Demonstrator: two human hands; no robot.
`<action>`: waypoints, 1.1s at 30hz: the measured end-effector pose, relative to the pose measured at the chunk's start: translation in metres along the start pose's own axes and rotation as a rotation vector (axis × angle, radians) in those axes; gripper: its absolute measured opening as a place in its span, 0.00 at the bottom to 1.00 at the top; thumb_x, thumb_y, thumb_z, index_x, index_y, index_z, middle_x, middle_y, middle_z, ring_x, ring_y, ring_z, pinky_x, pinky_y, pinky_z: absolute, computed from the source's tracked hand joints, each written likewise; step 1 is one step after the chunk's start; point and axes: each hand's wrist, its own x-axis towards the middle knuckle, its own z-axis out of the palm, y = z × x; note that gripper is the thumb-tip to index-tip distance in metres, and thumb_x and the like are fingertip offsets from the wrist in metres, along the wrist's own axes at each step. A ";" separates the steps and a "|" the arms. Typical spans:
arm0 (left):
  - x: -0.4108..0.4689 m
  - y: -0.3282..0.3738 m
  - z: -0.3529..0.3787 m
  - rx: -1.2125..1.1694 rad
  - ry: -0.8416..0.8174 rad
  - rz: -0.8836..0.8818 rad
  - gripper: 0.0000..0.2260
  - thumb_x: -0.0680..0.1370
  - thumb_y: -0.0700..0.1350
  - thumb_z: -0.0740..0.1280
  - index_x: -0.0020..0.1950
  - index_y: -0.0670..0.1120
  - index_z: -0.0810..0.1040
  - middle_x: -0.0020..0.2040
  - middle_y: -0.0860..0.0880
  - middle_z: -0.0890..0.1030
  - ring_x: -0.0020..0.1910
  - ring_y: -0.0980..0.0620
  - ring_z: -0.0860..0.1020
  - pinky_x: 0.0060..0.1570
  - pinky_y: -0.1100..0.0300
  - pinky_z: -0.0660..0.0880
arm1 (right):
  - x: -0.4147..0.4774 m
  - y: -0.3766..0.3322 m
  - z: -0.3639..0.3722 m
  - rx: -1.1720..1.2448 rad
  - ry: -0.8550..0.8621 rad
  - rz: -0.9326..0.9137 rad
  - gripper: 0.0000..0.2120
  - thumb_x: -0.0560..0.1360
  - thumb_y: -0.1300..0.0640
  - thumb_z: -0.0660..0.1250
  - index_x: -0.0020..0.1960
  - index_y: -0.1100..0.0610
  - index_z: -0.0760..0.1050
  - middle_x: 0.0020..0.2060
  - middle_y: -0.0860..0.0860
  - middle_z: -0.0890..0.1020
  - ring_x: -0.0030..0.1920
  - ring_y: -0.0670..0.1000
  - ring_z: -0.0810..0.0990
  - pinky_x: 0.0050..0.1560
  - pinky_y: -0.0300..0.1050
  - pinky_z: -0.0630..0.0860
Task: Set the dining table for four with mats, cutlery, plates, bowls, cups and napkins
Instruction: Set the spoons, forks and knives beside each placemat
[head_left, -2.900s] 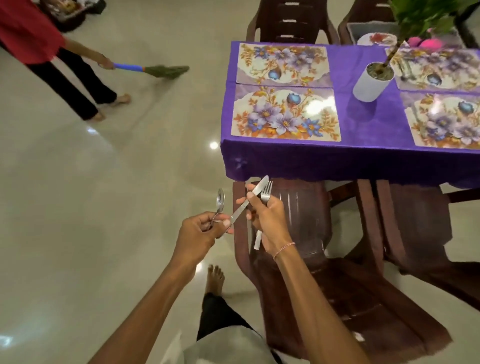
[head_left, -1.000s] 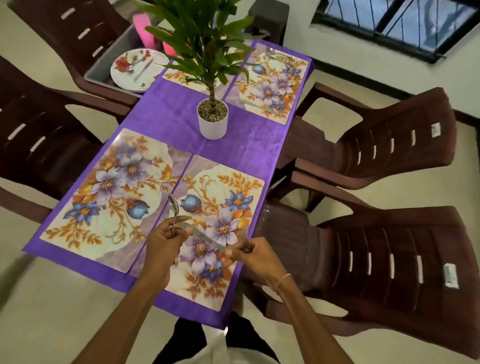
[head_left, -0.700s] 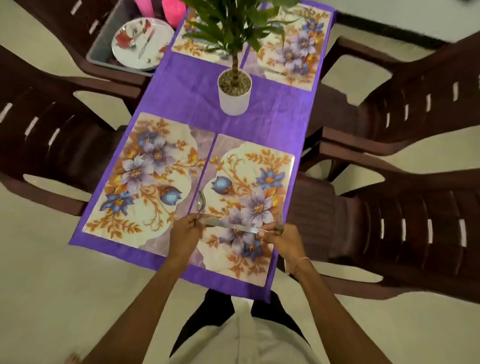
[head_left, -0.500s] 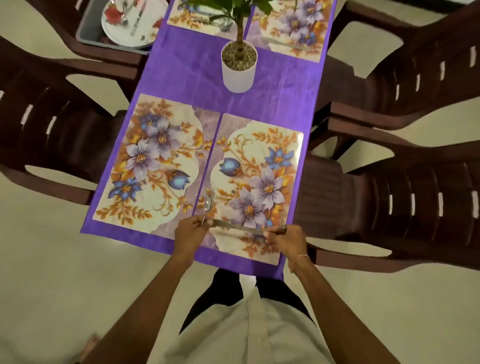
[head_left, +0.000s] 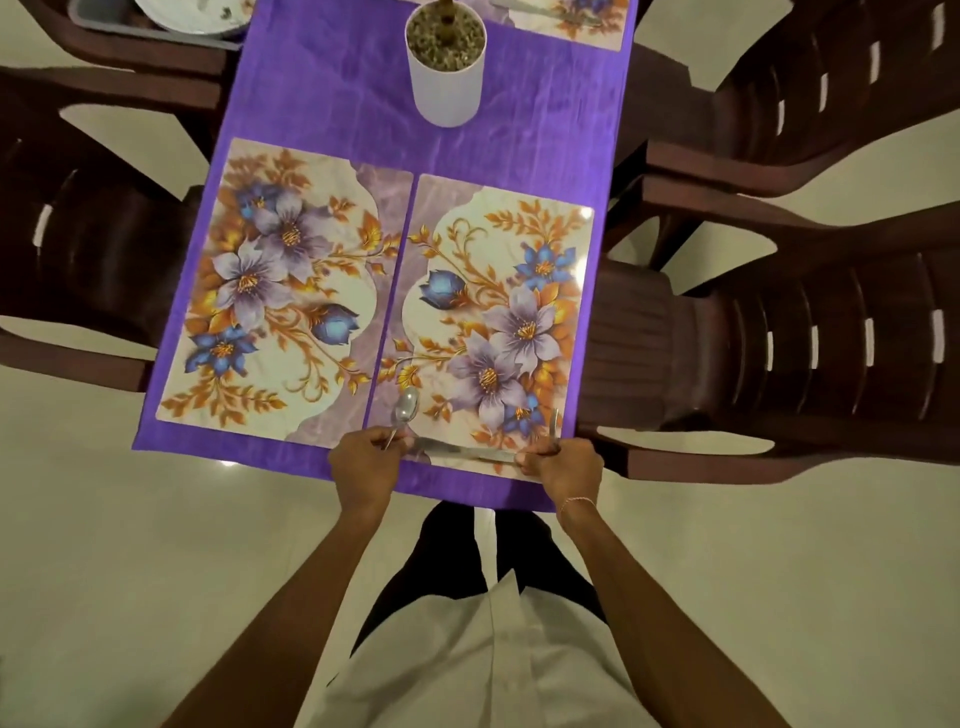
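Pinching the silver knife (head_left: 462, 451), left grip (head_left: 363, 462) also holds a spoon (head_left: 405, 407), right grip (head_left: 566, 465) a fork (head_left: 555, 423).

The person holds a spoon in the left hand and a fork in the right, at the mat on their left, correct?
Not quite: in the head view the left hand with the spoon and the right hand with the fork are at the mat on their right, not their left.

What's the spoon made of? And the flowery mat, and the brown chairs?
The spoon looks like polished metal, probably steel: its bowl is silvery and shiny. The flowery mat is likely glossy plastic or laminate: flat, with glare at its far corner. The brown chair seems moulded plastic: smooth, shiny, slots in the back.
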 end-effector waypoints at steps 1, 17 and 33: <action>0.000 -0.001 0.001 0.015 0.001 0.006 0.10 0.77 0.45 0.76 0.56 0.43 0.87 0.50 0.47 0.87 0.44 0.54 0.78 0.50 0.59 0.73 | 0.000 0.001 0.002 -0.005 0.022 -0.001 0.05 0.69 0.57 0.79 0.42 0.58 0.87 0.37 0.52 0.86 0.41 0.55 0.85 0.46 0.55 0.84; -0.007 -0.007 0.013 0.048 0.066 0.130 0.10 0.78 0.45 0.75 0.55 0.41 0.86 0.50 0.45 0.86 0.45 0.54 0.78 0.51 0.59 0.74 | 0.005 0.010 0.006 -0.006 -0.035 -0.104 0.08 0.73 0.56 0.79 0.50 0.58 0.86 0.46 0.51 0.86 0.49 0.50 0.84 0.57 0.51 0.83; -0.002 0.001 0.009 -0.003 0.032 0.052 0.13 0.78 0.50 0.74 0.57 0.43 0.85 0.53 0.45 0.85 0.49 0.52 0.78 0.51 0.59 0.72 | 0.020 0.014 -0.001 0.045 -0.105 -0.094 0.10 0.74 0.53 0.78 0.51 0.57 0.85 0.43 0.50 0.87 0.44 0.51 0.86 0.53 0.51 0.84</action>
